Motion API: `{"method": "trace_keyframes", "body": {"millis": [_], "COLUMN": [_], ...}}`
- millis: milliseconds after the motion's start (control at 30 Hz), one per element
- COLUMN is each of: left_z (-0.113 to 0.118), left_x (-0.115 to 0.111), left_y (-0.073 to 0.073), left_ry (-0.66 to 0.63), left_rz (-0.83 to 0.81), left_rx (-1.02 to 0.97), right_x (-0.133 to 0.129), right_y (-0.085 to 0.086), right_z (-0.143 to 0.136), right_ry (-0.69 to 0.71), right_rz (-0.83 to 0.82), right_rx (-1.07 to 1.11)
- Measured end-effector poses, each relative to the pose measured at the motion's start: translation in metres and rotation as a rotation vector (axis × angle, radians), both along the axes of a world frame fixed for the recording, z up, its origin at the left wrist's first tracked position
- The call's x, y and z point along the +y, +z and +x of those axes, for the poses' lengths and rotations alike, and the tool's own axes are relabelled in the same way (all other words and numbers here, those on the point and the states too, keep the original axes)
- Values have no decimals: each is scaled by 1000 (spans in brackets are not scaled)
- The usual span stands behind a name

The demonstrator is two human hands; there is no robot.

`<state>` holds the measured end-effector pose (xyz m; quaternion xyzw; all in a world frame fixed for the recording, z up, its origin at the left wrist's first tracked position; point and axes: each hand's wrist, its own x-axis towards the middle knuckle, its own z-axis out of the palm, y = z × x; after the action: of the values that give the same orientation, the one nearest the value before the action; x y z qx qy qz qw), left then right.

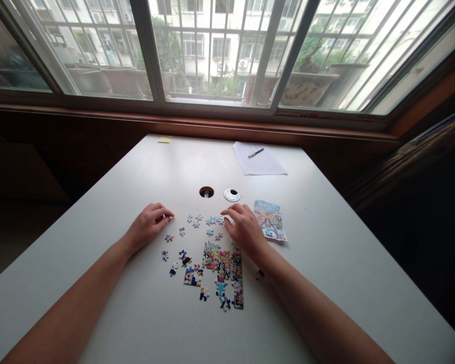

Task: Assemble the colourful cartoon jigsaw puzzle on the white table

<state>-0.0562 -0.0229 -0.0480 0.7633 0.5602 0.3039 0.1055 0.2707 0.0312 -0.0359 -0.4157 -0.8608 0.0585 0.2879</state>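
Observation:
My left hand (147, 225) rests on the white table left of the loose pieces. Its fingers are curled in, thumb and fingertips close together, with nothing visible between them. My right hand (246, 227) reaches over the top of the puzzle, its thumb and index finger around the right end of a light-blue row of jigsaw puzzle pieces (214, 220). Below lies the partly joined puzzle (222, 258), its upper right corner hidden by the hand. Loose pieces surround it, among them a joined dark-blue and orange cluster (191, 276) and a small blue piece (210, 232).
A picture sheet (269, 217) lies right of my right hand. Further back are a round metal cover (232, 195), a cable hole (207, 192), and papers (263, 164) with a pen (256, 152). Yellow notes (165, 139) sit at the far edge, below a barred window.

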Motion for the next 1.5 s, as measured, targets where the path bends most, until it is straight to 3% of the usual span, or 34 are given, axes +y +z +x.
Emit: {"method": "trace_keyframes", "body": {"millis": [800, 1300, 1500], "left_z": [1, 0, 0], "left_x": [-1, 1, 2], "left_y": [3, 0, -1], "left_ry": [-4, -12, -22], "left_rz": [-14, -4, -8], "left_rx": [-13, -7, -15], "right_x": [9, 9, 11], "right_y": [-11, 0, 14], "right_z": [5, 11, 18], "right_ry": [95, 35, 44], "right_rz": [-82, -112, -104], "right_rx": [-130, -212, -206]}}
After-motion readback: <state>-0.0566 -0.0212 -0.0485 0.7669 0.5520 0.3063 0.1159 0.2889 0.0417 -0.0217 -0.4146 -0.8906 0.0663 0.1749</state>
